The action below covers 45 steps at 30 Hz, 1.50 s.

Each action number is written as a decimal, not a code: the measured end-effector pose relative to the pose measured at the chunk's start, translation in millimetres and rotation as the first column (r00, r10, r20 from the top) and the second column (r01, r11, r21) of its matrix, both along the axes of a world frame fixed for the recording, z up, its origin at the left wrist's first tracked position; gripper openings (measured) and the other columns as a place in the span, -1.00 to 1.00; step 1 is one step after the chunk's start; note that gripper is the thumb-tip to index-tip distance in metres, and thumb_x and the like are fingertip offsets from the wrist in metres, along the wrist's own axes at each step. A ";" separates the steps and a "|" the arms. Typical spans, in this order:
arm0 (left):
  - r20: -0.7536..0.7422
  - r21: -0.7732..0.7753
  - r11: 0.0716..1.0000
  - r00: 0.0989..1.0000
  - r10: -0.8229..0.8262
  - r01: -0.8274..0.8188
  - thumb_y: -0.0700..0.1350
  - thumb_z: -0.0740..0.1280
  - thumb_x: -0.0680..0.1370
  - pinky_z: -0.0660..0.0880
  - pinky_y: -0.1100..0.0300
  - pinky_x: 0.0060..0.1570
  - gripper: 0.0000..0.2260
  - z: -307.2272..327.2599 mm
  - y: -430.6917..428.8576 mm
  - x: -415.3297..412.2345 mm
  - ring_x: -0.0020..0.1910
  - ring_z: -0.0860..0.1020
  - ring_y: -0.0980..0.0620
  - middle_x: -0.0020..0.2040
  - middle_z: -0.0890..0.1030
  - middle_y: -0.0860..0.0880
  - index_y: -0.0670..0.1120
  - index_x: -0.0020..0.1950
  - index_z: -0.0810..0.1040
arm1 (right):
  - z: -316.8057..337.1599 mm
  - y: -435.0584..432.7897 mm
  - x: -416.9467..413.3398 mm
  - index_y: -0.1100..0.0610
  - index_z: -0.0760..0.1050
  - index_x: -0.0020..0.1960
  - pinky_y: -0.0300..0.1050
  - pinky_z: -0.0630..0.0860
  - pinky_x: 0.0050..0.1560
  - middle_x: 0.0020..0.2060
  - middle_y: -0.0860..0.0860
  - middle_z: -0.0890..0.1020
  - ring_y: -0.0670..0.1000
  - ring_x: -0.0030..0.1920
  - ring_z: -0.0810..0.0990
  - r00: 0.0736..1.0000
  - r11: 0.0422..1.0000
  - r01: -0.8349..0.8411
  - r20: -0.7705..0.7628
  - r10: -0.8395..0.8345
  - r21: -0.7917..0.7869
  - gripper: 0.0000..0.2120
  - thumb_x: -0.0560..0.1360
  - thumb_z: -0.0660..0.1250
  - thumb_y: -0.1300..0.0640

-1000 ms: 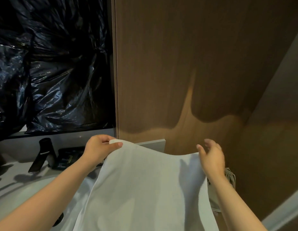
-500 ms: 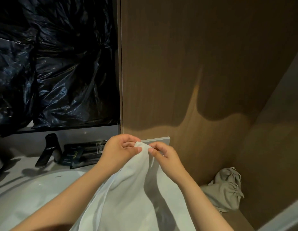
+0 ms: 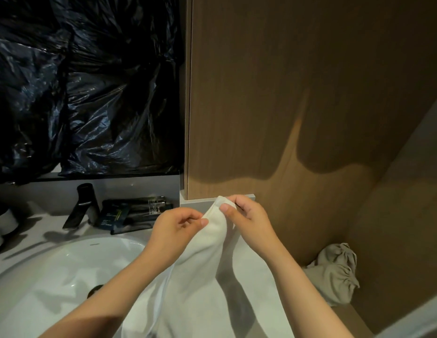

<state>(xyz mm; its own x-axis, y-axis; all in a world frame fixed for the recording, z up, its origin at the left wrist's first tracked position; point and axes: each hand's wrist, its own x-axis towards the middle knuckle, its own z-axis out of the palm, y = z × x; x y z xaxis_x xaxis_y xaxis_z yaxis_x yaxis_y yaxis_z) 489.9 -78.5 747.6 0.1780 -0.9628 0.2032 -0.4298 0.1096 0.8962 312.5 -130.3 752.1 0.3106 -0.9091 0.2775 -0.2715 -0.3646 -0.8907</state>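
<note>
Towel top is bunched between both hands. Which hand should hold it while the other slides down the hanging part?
Right. The right hand pinches the top of the towel, thumb on it; the left hand pinches the edge just below, nearer the hanging cloth, so it likely slides down easier.

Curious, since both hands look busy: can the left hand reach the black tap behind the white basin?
Probably yes: only the white basin rim lies between the left hand and the black tap. But that hand pinches the white cloth towel, which would come along.

A white towel (image 3: 202, 276), white basin (image 3: 54, 269), black tap (image 3: 82, 206), glossy black plastic sheeting (image 3: 85, 89) (crinkled), brown wood-grain panel (image 3: 273, 93), beige pouch (image 3: 334, 272).
</note>
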 end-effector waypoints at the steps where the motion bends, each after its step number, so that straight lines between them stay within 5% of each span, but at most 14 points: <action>1: -0.007 0.006 1.000 1.000 -0.020 0.020 -0.14 0.45 0.48 0.55 0.15 -0.15 -0.95 0.0 -0.9 -1.1 -0.22 0.62 0.00 -0.23 0.68 -0.01 -0.05 -0.18 0.69 | 2.1 -1.1 -0.4 0.00 0.60 -0.07 -0.26 0.49 -0.11 -0.17 -0.15 0.64 -0.14 -0.12 0.58 1.000 0.999 0.009 -0.014 -0.010 -0.031 -0.88 0.58 0.30 0.05; 4: -0.011 0.066 0.991 0.993 -0.118 0.118 -0.05 0.42 0.51 0.56 0.22 -0.16 -0.91 -0.9 -3.0 4.5 -0.21 0.63 0.07 -0.19 0.70 -0.01 -0.03 -0.13 0.68 | 8.3 -8.4 -4.7 0.09 0.58 -0.13 -0.09 0.51 -0.13 -0.23 -0.06 0.62 -0.07 -0.18 0.56 0.991 0.987 0.131 0.001 -0.131 -0.096 -0.85 0.57 0.30 0.09; 10: 0.061 0.231 0.962 0.985 -0.163 0.145 0.36 0.18 0.45 0.41 0.17 -0.15 -0.40 -19.0 -10.6 42.0 -0.20 0.55 0.07 -0.20 0.60 -0.09 -0.19 -0.08 0.59 | 54.2 -41.3 -30.1 0.12 0.55 -0.17 -0.01 0.52 -0.13 -0.27 -0.05 0.59 -0.10 -0.24 0.54 0.928 0.901 0.372 0.103 -0.357 -0.222 -0.80 0.58 0.28 0.05; 13: 0.046 0.305 0.947 0.992 -0.121 0.101 0.39 0.14 0.47 0.44 0.32 -0.18 -0.41 -21.8 -14.8 50.0 -0.25 0.59 0.18 -0.17 0.65 0.05 -0.11 -0.02 0.61 | 80.5 -54.5 -40.4 0.10 0.55 -0.16 -0.14 0.49 -0.17 -0.29 -0.07 0.57 -0.20 -0.26 0.52 0.906 0.867 0.422 0.135 -0.401 -0.264 -0.79 0.58 0.27 0.02; 18: -0.099 0.238 0.963 0.990 -0.101 0.122 0.33 0.17 0.51 0.53 0.16 0.07 -0.77 -33.3 -1.0 52.0 -0.02 0.59 0.26 -0.02 0.62 0.28 0.34 0.04 0.54 | 93.8 -60.4 -54.9 -0.05 0.52 -0.22 -0.40 0.50 -0.24 -0.29 -0.10 0.58 -0.24 -0.19 0.55 0.885 0.838 0.465 0.116 -0.452 -0.284 -0.79 0.59 0.27 -0.02; 20: -0.102 0.171 0.975 0.986 -0.129 0.145 0.31 0.18 0.50 0.52 0.16 0.08 -0.78 -34.8 5.4 49.5 0.05 0.56 0.27 0.04 0.57 0.32 0.38 0.09 0.50 | 90.3 -59.6 -57.4 -0.05 0.51 -0.22 -0.50 0.47 -0.28 -0.29 -0.08 0.58 -0.23 -0.16 0.56 0.877 0.828 0.479 0.113 -0.468 -0.291 -0.78 0.59 0.27 -0.01; 26: 0.128 0.151 0.964 0.963 -0.239 0.219 0.14 0.44 0.43 0.36 0.41 0.13 -0.86 -42.1 10.9 44.1 0.19 0.42 0.35 0.20 0.38 0.33 0.17 -0.05 0.65 | 79.5 -58.3 -64.5 -0.08 0.48 -0.22 -0.50 0.44 -0.26 -0.28 -0.13 0.57 -0.25 -0.15 0.55 0.855 0.810 0.515 0.108 -0.506 -0.281 -0.79 0.59 0.27 -0.02; 29: 0.163 0.130 0.973 0.964 -0.211 0.191 -0.02 0.48 0.45 0.46 0.25 0.19 -0.87 -45.5 6.8 44.9 0.15 0.50 0.23 0.20 0.45 0.22 0.07 -0.02 0.65 | 80.8 -57.1 -68.3 -0.09 0.48 -0.22 -0.45 0.44 -0.23 -0.27 -0.14 0.57 -0.26 -0.14 0.54 0.849 0.800 0.525 0.103 -0.519 -0.290 -0.79 0.59 0.27 -0.03; 32: 0.222 0.118 0.967 0.944 -0.245 0.224 -0.04 0.45 0.48 0.50 0.30 0.06 -0.89 -47.5 1.4 50.3 0.02 0.56 0.18 0.06 0.58 0.16 0.07 0.00 0.64 | 83.7 -56.3 -72.1 -0.09 0.48 -0.22 -0.47 0.44 -0.25 -0.26 -0.13 0.58 -0.24 -0.13 0.55 0.847 0.796 0.526 0.100 -0.522 -0.299 -0.79 0.59 0.27 -0.04; 39: 0.529 0.208 0.971 0.821 -0.215 0.120 0.07 0.34 0.55 0.41 0.32 -0.19 -0.88 -42.5 -25.0 76.6 -0.17 0.53 0.20 -0.17 0.59 0.13 0.06 -0.09 0.62 | 93.4 -55.1 -84.7 -0.07 0.51 -0.19 -0.45 0.45 -0.23 -0.25 -0.13 0.58 -0.24 -0.15 0.55 0.838 0.777 0.541 0.127 -0.530 -0.322 -0.81 0.59 0.27 -0.03; 45: 0.793 0.072 0.997 0.607 -0.045 -0.021 0.11 0.18 0.62 0.42 0.16 -0.13 -0.73 -18.2 -46.3 64.7 -0.05 0.55 0.02 -0.02 0.53 0.03 0.03 0.12 0.59 | 111.5 -55.4 -93.9 -0.02 0.54 -0.13 -0.47 0.43 -0.21 -0.24 -0.15 0.57 -0.27 -0.16 0.54 0.810 0.729 0.580 0.159 -0.565 -0.365 -0.83 0.59 0.26 -0.02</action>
